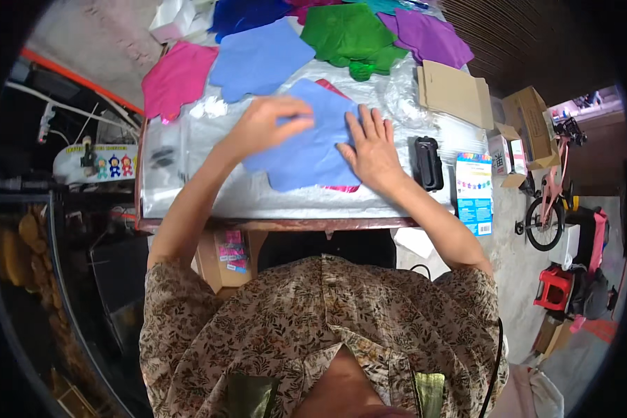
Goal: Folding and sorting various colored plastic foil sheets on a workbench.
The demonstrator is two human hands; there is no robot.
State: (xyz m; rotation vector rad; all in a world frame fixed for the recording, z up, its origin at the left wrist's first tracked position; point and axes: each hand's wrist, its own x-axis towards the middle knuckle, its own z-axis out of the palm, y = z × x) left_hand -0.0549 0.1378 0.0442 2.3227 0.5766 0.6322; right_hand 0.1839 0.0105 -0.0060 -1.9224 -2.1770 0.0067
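Blue sheet lay on the silver-covered table, over a pink piece. Right hand pressed its right edge, open and flat; left hand hovered half-curled, blurred — grip unclear. Step seemed smoothing — next move likely called for steady pressure.

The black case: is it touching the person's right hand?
Apart. The head view shows it: a strip of silver table cover lies between the right hand and the black case.
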